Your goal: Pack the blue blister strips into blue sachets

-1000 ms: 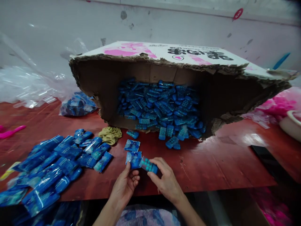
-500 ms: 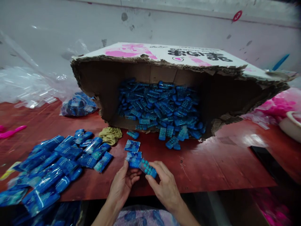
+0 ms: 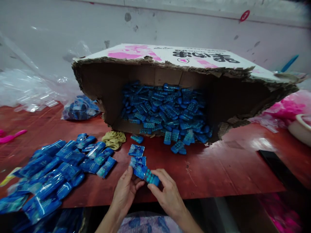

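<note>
Between finger and thumb, my right hand (image 3: 167,189) pinches a small clear case of blue beads (image 3: 152,179) with a blue end. My left hand (image 3: 126,186) grips a blue printed packet (image 3: 139,169) by its left side. The case's clear end meets the packet's right edge; whether it is inside the packet I cannot tell. Just beyond, another flat blue packet (image 3: 136,150) lies on the red table (image 3: 206,174). A loose bead case (image 3: 137,139) rests behind it. To the left is a pile of filled blue packets (image 3: 65,161).
A torn cardboard box (image 3: 97,77) lies on its side, heaped with bead cases (image 3: 167,106) that spill over its front edge. A yellow cloth (image 3: 114,139) sits by its left corner. At the right are a black phone (image 3: 274,161) and a pale bowl (image 3: 301,129).
My right hand has moved slightly left with the bead case, bringing it against the packet. The packet has tilted and more of its printed face shows.
</note>
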Demonstrator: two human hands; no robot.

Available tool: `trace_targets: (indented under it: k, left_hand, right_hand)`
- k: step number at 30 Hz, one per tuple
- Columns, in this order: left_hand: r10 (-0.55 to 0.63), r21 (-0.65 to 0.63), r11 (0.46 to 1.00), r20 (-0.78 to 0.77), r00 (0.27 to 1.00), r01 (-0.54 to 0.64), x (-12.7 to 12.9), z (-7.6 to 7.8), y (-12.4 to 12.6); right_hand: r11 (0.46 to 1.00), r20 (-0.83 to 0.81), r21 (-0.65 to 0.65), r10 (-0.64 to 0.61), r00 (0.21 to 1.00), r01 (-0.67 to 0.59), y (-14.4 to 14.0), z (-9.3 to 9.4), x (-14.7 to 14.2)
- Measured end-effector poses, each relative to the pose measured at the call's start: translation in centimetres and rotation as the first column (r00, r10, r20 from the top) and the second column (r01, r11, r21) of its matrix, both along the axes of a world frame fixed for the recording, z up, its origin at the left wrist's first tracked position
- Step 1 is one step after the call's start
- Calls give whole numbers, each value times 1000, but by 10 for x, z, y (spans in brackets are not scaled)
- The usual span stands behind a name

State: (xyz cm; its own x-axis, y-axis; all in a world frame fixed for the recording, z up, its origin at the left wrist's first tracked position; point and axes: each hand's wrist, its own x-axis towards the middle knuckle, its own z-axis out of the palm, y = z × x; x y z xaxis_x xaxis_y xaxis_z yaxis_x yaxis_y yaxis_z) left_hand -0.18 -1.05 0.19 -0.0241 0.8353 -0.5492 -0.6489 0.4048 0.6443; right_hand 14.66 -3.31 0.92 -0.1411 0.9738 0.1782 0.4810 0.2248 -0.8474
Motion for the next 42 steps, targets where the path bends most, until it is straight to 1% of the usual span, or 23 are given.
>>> trace_targets:
  k: [3, 5, 7, 9, 10, 11, 14, 16, 18, 21, 24, 25, 27, 29, 32, 34, 35, 37, 39, 40, 42]
  left_hand:
    - [-44, 25, 999, 34, 998, 43, 5, 3, -3]
    - [-81, 22, 997, 54, 995, 80, 8, 4, -4]
    - [-111, -20, 993, 75, 991, 113, 9, 2, -4]
    - [-133, -72, 987, 101, 986, 140, 5, 0, -4]
    - [-155, -83, 983, 116, 981, 165, 2, -1, -4]
    - [-191, -80, 976, 133, 972, 203, -1, -2, -3]
    - [-342, -12, 936, 204, 917, 352, -10, 0, -2]
    - [-415, 57, 908, 259, 872, 415, -14, 1, -1]
    - [-463, 128, 886, 297, 835, 445, -15, 1, -1]
    - [-532, 213, 847, 336, 777, 488, -13, -1, 0]
    - [-576, 254, 817, 370, 729, 518, -10, -4, -1]
    - [-577, 253, 817, 377, 725, 518, -9, -4, -1]
    - [-552, 232, 834, 383, 741, 501, -5, -3, -4]
    - [-495, 191, 868, 376, 783, 457, -1, -2, -8]
    - [-369, 116, 929, 348, 862, 351, 7, 0, -14]
    - [-282, 66, 959, 331, 901, 276, 13, 2, -19]
    - [-249, 46, 968, 323, 913, 248, 16, 2, -21]
    - [-216, 22, 975, 314, 924, 221, 20, 2, -23]
    - [-201, 2, 978, 298, 933, 210, 20, 3, -21]
    - [-179, -11, 982, 289, 940, 190, 16, 5, -19]
    - [-70, -33, 996, 279, 958, 82, 0, 9, -11]
  right_hand:
    - [1000, -11, 6, 26, 1000, -26, 1, -6, -4]
    - [999, -47, -6, 47, 998, -47, 2, -8, -7]
    - [992, -133, -47, 110, 985, -117, 3, -5, -8]
    - [973, -257, -85, 184, 949, -212, 5, -2, -7]
    - [965, -325, -101, 198, 925, -242, 6, -1, -6]
    - [962, -387, -115, 186, 903, -247, 7, -2, -4]
    - [965, -509, -163, 98, 855, -207, 11, -8, 0]
    - [951, -560, -198, 89, 824, -237, 13, -13, 2]
    - [917, -623, -236, 110, 774, -321, 15, -17, 3]
    - [848, -715, -291, 114, 690, -443, 17, -18, 3]
    - [805, -784, -312, 82, 615, -505, 19, -17, 4]
    - [801, -798, -316, 66, 599, -509, 19, -17, 5]
    - [811, -809, -320, 36, 587, -490, 18, -18, 5]
    - [848, -796, -301, 29, 605, -437, 17, -19, 4]
    - [917, -713, -221, 80, 697, -331, 14, -22, 1]
    - [950, -641, -160, 106, 760, -268, 13, -26, -1]
    - [960, -618, -137, 109, 778, -244, 13, -27, -3]
    - [971, -594, -105, 112, 796, -215, 13, -30, -4]
    - [974, -555, -78, 134, 821, -212, 15, -30, -4]
    - [975, -509, -63, 153, 847, -214, 16, -29, -4]
    - [977, -360, -26, 190, 914, -213, 21, -24, -4]
